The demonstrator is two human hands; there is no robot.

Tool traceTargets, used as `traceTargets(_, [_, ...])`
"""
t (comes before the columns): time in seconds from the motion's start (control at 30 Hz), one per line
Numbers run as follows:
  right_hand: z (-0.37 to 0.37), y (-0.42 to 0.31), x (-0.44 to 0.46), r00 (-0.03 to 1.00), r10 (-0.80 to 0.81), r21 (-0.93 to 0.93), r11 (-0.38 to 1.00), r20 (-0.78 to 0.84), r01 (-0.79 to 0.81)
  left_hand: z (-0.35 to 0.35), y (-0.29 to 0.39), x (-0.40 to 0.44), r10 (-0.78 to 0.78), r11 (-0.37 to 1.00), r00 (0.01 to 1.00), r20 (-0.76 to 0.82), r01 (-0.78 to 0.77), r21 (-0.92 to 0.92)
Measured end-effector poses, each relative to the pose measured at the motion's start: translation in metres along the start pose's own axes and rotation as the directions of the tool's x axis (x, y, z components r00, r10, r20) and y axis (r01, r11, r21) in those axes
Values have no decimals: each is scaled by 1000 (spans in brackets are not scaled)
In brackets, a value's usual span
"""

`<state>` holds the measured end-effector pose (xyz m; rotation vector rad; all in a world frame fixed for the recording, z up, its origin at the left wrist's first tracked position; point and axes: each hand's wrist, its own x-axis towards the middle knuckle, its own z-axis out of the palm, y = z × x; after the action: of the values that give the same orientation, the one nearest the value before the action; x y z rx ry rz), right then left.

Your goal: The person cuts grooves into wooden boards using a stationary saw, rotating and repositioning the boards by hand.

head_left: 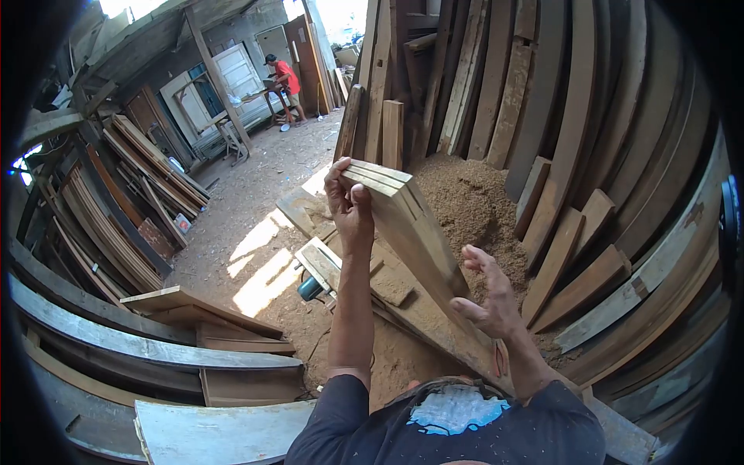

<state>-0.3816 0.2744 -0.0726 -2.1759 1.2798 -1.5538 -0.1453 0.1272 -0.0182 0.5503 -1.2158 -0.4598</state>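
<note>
A stack of wooden boards (411, 240) stands tilted over the sawdust-covered workbench (446, 332). My left hand (350, 200) grips its raised far end, fingers over the left edge and thumb towards me. The layered ends of the boards face up there. To the right of the stack's lower part, my right hand (490, 298) is open, with thumb and fingers spread. Whether that thumb touches the boards, I cannot tell. Below it, pliers with red handles (500, 359) lie on the bench. A short wood block (391, 287) rests left of the stack.
A machine with a blue-green motor (311, 288) sits left of the bench. Beyond the boards rises a sawdust heap (469, 194). Long planks (566, 116) lean along the right, more timber (101, 209) on the left. A person in red (285, 77) bends over a far table.
</note>
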Motion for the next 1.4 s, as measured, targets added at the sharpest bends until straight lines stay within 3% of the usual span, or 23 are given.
traceTargets(0.03, [7, -6, 9, 999, -48, -31, 998, -10, 48, 5, -1, -1, -5, 1000, 1000, 17, 5, 7])
traceTargets(0.1, [19, -5, 21, 984, 176, 176, 968, 28, -178, 11, 6, -5, -80, 996, 995, 54, 78, 38])
traceTargets(0.13, [26, 0, 23, 957, 283, 271, 918, 69, -291, 14, 16, -9, -9, 967, 1000, 17, 5, 254])
traceTargets(0.2, [20, 25, 25, 969, 240, 319, 916, 53, -244, 5, 45, -25, 88, 872, 996, 31, -92, 481])
traceTargets(0.27, [9, 37, 34, 981, 194, 373, 909, 21, -188, -5, 93, -41, 66, 994, 981, 180, -80, 74])
traceTargets(0.3, [1, 47, 37, 981, 191, 436, 881, 34, -186, -3, 118, -48, 143, 983, 932, 332, -97, -153])
traceTargets(0.37, [-8, 76, 41, 980, 185, 556, 808, 77, -196, 1, 169, -64, 284, 834, 744, 605, 119, -539])
traceTargets(0.43, [-19, 98, 45, 971, 211, 560, 793, 116, -239, 5, 201, -69, 414, 680, 597, 687, 299, -669])
traceTargets(0.53, [-38, 119, 40, 962, 235, 498, 824, 135, -272, -6, 214, -63, 602, 582, 515, 610, 240, -777])
traceTargets(0.6, [-40, 126, 47, 978, 205, 444, 872, 45, -204, -40, 210, -55, 617, 498, 574, 539, 244, -832])
traceTargets(0.67, [-31, 126, 52, 951, 242, 541, 835, -193, -103, -58, 187, -62, 556, 351, 771, 311, 122, -929])
traceTargets(0.7, [-23, 127, 48, 915, 279, 587, 808, -291, -60, -55, 173, -64, 498, 446, 846, 189, -63, -893])
traceTargets(0.73, [-26, 147, 43, 921, 301, 555, 823, -249, -119, -52, 158, -65, 428, 563, 902, 63, -211, -799])
traceTargets(0.77, [-41, 180, 38, 925, 320, 515, 839, -206, -176, -48, 125, -70, 345, 796, 936, 76, -249, -551])
traceTargets(0.8, [-50, 198, 34, 925, 343, 469, 852, -164, -233, -37, 86, -82, 202, 951, 975, 93, -172, -258])
traceTargets(0.83, [-52, 186, 39, 869, 402, 338, 892, -288, -300, -12, 68, -86, 3, 999, 985, 173, -9, 32])
traceTargets(0.9, [-53, 278, 32, 878, 345, 361, 906, -331, -220, 19, 34, -92, -45, 844, 929, 367, -161, 511])
traceTargets(0.97, [-61, 313, 32, 881, 345, 447, 876, -323, -179, 50, 2, -100, -151, 841, 905, 397, -93, 533])
traceTargets(1.07, [-68, 309, 28, 871, 430, 608, 765, -239, -211, 91, -22, -104, -167, 972, 825, 540, 45, 231])
traceTargets(1.1, [-70, 311, 30, 867, 448, 627, 745, -218, -227, 110, -31, -108, -19, 993, 854, 519, -45, 110])
traceTargets(1.2, [-78, 317, 32, 868, 459, 672, 705, -188, -228, 137, -43, -119, -280, 930, 781, 558, 365, -45])
traceTargets(1.23, [-76, 320, 32, 868, 459, 683, 697, -191, -219, 143, -43, -124, -170, 972, 869, 464, 226, -68])
traceTargets(1.4, [-61, 324, 46, 878, 458, 765, 613, -139, -199, 148, -46, -145, -179, 983, 864, 471, 177, 49])
